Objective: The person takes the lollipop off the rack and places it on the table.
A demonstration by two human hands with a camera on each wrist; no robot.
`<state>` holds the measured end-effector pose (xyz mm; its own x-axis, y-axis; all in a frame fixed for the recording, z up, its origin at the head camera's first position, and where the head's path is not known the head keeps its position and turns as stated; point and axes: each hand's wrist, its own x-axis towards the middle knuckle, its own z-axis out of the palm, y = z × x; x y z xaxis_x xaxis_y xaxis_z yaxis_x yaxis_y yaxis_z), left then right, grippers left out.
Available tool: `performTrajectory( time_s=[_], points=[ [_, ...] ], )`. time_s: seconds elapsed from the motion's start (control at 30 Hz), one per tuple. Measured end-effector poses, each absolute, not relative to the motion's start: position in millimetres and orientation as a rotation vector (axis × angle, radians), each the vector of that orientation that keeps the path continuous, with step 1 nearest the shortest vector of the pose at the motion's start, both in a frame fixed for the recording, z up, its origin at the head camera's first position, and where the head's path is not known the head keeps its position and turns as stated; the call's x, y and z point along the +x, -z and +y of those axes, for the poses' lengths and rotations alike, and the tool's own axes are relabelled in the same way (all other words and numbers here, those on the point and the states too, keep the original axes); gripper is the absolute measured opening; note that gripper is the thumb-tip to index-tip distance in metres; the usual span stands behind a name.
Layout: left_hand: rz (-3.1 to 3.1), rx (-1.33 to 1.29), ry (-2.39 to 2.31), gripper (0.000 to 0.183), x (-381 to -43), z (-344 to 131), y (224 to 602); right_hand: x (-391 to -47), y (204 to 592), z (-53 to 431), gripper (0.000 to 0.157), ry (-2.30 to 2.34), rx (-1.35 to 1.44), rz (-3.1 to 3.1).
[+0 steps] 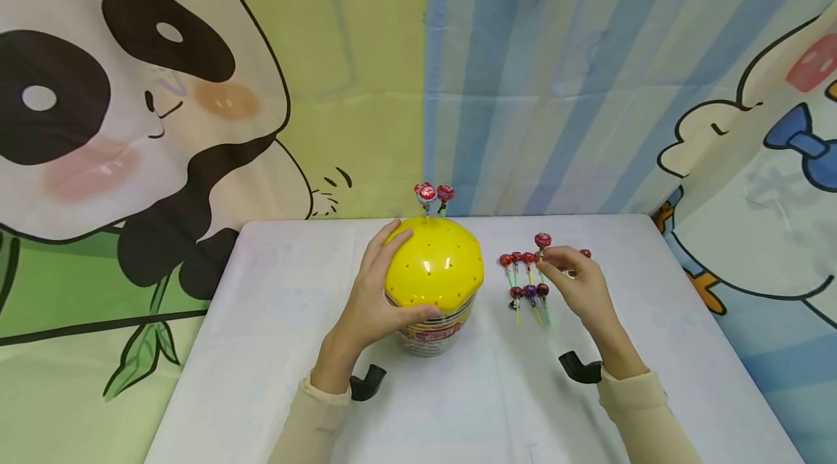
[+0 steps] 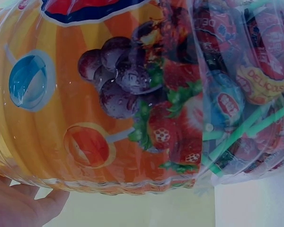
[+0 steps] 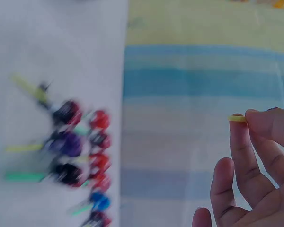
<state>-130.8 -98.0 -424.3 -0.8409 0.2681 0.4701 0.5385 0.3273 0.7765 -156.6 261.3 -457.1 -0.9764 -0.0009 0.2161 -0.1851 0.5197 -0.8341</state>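
Observation:
A clear candy jar (image 1: 434,337) with a yellow dome lid (image 1: 433,257) dotted with small holes stands on the table. My left hand (image 1: 375,297) grips the lid and upper jar from the left, fingers behind and thumb across the front. Lollipops (image 1: 426,194) stand upright at the top of the lid's far side. In the left wrist view, wrapped lollipops and green sticks show inside the jar (image 2: 118,94). To the right, my right hand (image 1: 578,281) pinches a red-wrapped lollipop (image 1: 543,239). Its yellow stick (image 3: 237,118) shows between thumb and finger in the right wrist view.
Several lollipops lie in two rows beside my right hand, including a purple one (image 1: 529,292) in the nearer row. One red lollipop (image 1: 585,253) is partly hidden behind that hand. The white table (image 1: 275,348) meets a cartoon-printed curtain (image 1: 366,86) at its back edge.

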Motion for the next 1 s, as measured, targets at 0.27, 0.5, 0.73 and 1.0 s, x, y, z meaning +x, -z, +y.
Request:
performTrajectory(
  time_s=[0.27, 0.5, 0.73, 1.0],
  points=[
    [-2.341, -0.724, 1.525, 0.106, -129.8, -98.8, 422.6, -149.4, 494.6, 301.3, 0.033, -1.382, -0.069, -2.73],
    [-2.337, -0.722, 1.543, 0.106, -129.4, -98.9, 421.6, -149.6, 517.7, 317.0, 0.03, -1.41, -0.184, -2.828],
    [-2.335, -0.726, 1.544, 0.105, -130.5, -98.3, 423.3, -152.1, 536.2, 324.0, 0.027, -1.381, -0.334, -2.985],
    [-2.341, -0.723, 1.533, 0.105, -129.7, -97.4, 422.5, -150.7, 535.8, 322.8, 0.025, -1.254, -0.29, -3.065]
  ],
)
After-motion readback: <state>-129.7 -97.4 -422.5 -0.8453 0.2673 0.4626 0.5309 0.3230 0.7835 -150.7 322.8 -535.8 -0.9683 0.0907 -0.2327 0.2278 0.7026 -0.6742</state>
